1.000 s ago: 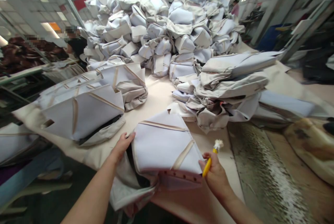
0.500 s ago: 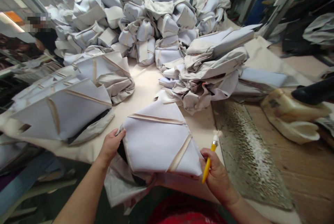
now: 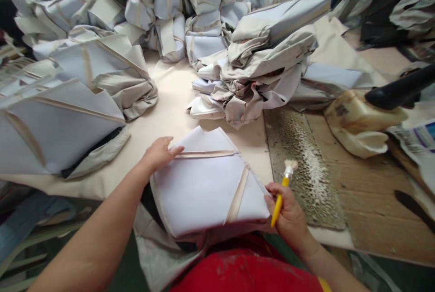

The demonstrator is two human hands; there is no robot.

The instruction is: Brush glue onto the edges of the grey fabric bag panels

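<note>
A folded pale blue-grey fabric piece (image 3: 207, 187) with beige tape strips lies at the near table edge, partly hanging over it. My left hand (image 3: 159, 153) rests on its upper left corner, fingers stretched flat along a tape strip. My right hand (image 3: 288, 215) grips the piece's right corner and also holds a yellow-handled brush (image 3: 282, 190) with a whitish tip pointing up.
A stack of similar folded pieces (image 3: 64, 124) sits at the left, another heap (image 3: 258, 70) in the middle, and a big pile of bundles (image 3: 163, 6) behind. A glue-spattered board (image 3: 306, 165) and a yellowish jug (image 3: 360, 124) lie at the right. The beige table top (image 3: 170, 110) shows between.
My left hand moved from the piece's left edge onto its top, fingers flattened. The view tilted down and the piece slid slightly toward me. The right hand kept its grip.
</note>
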